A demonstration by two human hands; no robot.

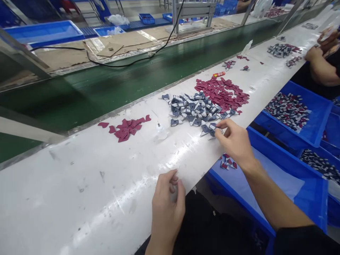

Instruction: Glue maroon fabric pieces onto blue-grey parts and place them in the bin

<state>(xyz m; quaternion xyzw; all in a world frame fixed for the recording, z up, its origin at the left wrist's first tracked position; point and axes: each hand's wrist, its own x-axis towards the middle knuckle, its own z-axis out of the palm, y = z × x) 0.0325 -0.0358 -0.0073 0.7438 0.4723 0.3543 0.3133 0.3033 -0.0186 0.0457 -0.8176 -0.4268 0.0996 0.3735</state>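
Note:
My right hand (pixel 235 140) is at the near edge of a pile of dark grey and white pieces (pixel 195 108), its thumb and forefinger touching a piece (pixel 212 127) there. My left hand (pixel 170 198) is over the near edge of the white table (pixel 106 198), fingers curled but apart, with nothing visible between them. Flat maroon pieces (pixel 223 92) are heaped behind the grey ones, and a smaller group of maroon pieces (pixel 127 128) lies to the left. Between the two groups is a small clear bottle (pixel 160 131) with a thin tip.
Blue bins (pixel 322 187) stand below the table at the right, some with finished-looking pieces (pixel 289 109). Another person's arm (pixel 322 69) is at the far right. A green belt (pixel 106 85) runs behind the table, with a black cable (pixel 124 66) beyond it.

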